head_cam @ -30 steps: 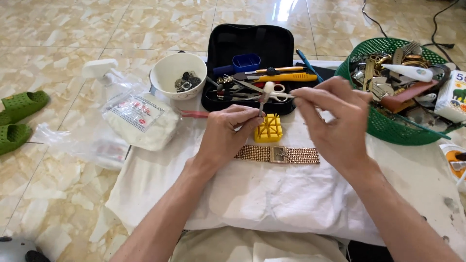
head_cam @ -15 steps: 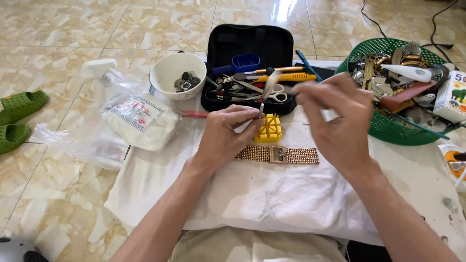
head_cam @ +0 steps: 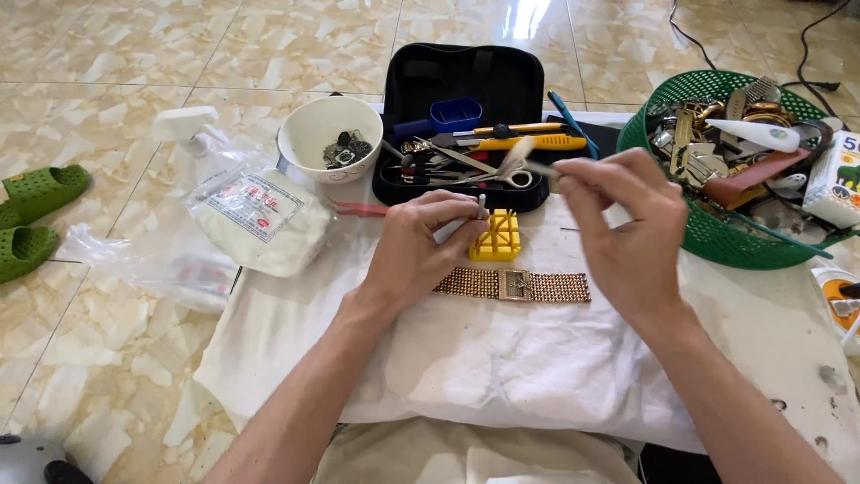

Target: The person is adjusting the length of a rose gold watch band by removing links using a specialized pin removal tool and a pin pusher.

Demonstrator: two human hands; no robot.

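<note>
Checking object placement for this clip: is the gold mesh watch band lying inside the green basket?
No, the gold mesh watch band lies flat on the white cloth, left of the green basket.

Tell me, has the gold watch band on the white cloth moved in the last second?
No. The gold watch band still lies flat on the white cloth, just below the yellow holder block, as in the earlier pictures.

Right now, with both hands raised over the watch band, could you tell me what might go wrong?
The thin tool pinched in the left hand looks small and could slip onto the white cloth or roll off the table edge. The right hand holds a small brush close above the open black tool case; a careless sweep might knock the scissors. The gold watch band lies loose and could slide if the cloth is tugged.
</note>
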